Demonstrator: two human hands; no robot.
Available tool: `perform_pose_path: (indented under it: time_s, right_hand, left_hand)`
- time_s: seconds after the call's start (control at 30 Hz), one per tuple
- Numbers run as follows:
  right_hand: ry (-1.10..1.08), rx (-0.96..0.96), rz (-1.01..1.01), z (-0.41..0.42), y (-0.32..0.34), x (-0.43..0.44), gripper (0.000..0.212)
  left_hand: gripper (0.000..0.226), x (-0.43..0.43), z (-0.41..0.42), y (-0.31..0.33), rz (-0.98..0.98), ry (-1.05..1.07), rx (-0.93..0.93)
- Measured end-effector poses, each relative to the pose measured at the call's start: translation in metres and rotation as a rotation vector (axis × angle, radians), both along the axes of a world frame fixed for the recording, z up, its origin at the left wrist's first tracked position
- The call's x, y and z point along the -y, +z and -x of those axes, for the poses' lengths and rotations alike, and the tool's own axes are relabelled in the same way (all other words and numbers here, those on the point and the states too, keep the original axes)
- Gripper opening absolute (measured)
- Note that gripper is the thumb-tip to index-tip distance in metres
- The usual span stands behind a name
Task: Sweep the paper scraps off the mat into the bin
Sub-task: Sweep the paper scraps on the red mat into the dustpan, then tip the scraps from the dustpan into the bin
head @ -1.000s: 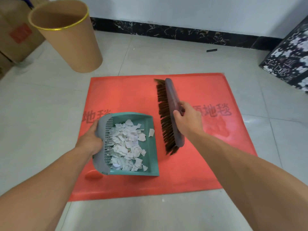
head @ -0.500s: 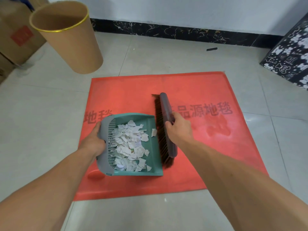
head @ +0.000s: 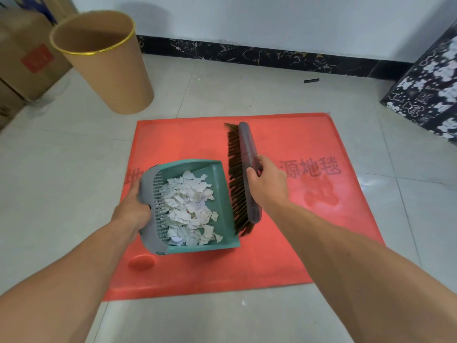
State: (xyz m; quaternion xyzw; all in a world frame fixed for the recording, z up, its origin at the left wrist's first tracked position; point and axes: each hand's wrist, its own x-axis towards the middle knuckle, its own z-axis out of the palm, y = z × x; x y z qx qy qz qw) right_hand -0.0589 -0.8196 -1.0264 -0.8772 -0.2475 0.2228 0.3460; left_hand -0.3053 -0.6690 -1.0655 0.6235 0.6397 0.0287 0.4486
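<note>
A red mat (head: 284, 243) lies on the tiled floor. On its left part sits a teal dustpan (head: 223, 194) with a grey comb edge, and a heap of white paper scraps (head: 190, 206) fills it. My left hand (head: 132, 210) grips the pan's grey back edge. My right hand (head: 267, 185) grips the grey back of a hand brush (head: 243, 154), whose dark bristles touch the pan's open right lip. A tall tan bin (head: 108, 63) with a gold rim stands on the floor beyond the mat's far left corner.
Cardboard boxes (head: 27, 60) stand at the far left behind the bin. A black box with white patterns (head: 430, 87) sits at the far right. A small dark object (head: 311, 80) lies on the floor near the black skirting of the wall.
The brush swept left from the mat's middle to the dustpan's lip, pushing the last loose scraps in. The pan's open lip is now tilted up slightly, scraps gathered toward the comb edge.
</note>
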Motion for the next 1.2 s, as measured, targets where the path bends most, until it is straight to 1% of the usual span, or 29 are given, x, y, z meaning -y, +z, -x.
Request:
perform_pose_path:
  time_s: [0.03,0.13,0.2,0.3,0.37,0.47,0.63,0.73,0.87,1.03,1.2]
  right_hand:
    - [-0.021,0.007,-0.003,-0.001,0.001,0.001,0.045]
    - [-0.086,0.016,0.001,-0.009,0.005,0.004,0.045]
    - [-0.124,0.005,0.002,-0.016,0.01,0.007,0.044]
    - [-0.148,0.004,0.007,-0.024,0.017,0.011,0.044]
    - [-0.135,0.01,0.017,-0.026,0.024,0.009,0.042]
    - [-0.056,0.016,0.072,-0.024,0.041,0.001,0.037]
    - [0.014,0.027,0.113,-0.012,0.095,-0.011,0.034]
    - [0.015,0.03,0.164,-0.005,0.147,-0.016,0.031]
    - [-0.003,-0.001,0.209,0.005,0.23,-0.03,0.032]
    - [-0.019,-0.052,0.203,0.025,0.349,-0.069,0.03]
    - [-0.02,-0.101,0.194,0.061,0.461,-0.113,0.028]
  left_hand:
    - [0.099,-0.002,0.003,-0.003,-0.001,0.011,0.006]
    - [0.1,0.003,0.004,0.015,0.012,0.071,0.063]
    - [0.095,0.001,0.008,0.024,0.031,0.164,0.117]
    - [0.097,-0.011,0.019,0.03,0.049,0.3,0.191]
    - [0.095,-0.018,0.025,0.037,0.038,0.363,0.218]
    - [0.094,-0.027,0.027,0.056,0.002,0.428,0.246]
    - [0.095,-0.033,0.024,0.116,-0.006,0.508,0.318]
    - [0.095,-0.037,0.024,0.168,0.04,0.543,0.362]
    - [0.086,-0.049,0.029,0.25,0.051,0.613,0.33]
    - [0.07,-0.083,0.046,0.36,0.07,0.64,0.301]
    - [0.056,-0.123,0.059,0.468,0.088,0.637,0.318]
